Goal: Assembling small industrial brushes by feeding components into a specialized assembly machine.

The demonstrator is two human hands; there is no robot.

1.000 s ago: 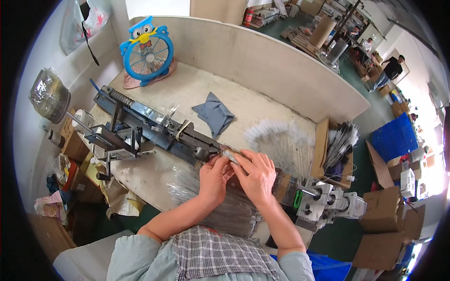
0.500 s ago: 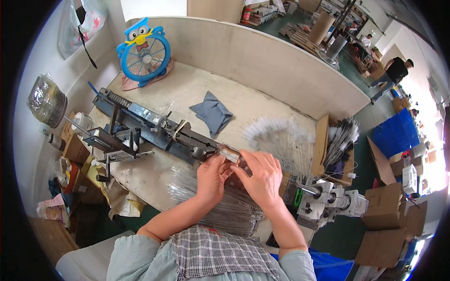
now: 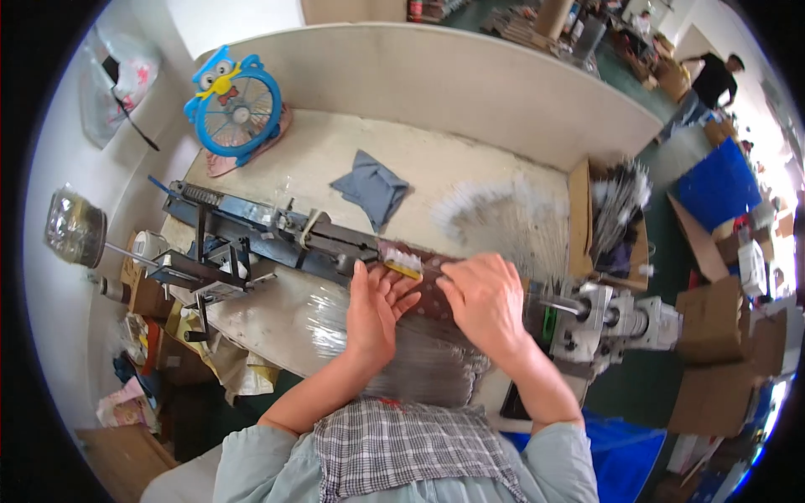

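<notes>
My left hand (image 3: 375, 308) lies flat with fingers spread on a brown strip (image 3: 432, 295) that sits on the dark blue metal machine (image 3: 277, 237) running across the table. My right hand (image 3: 484, 303) presses on the same strip just to the right, fingers curled over its far edge. A small white and yellow piece (image 3: 402, 261) rests on the machine right above my left fingertips. Under my wrists lies a bundle of thin clear sticks in plastic wrap (image 3: 419, 369). Neither hand is seen gripping anything.
A blue owl-shaped fan (image 3: 235, 105) stands at the back left. A grey cloth (image 3: 373, 189) and a fan of white bristles (image 3: 503, 214) lie on the table (image 3: 335, 151). A cardboard box of bristle sticks (image 3: 616, 214) and a grey motor (image 3: 620, 323) sit right. A person (image 3: 713, 75) stands far off.
Both hands have slid slightly along the strip and flattened onto it; the small white and yellow piece now lies exposed above my left fingers.
</notes>
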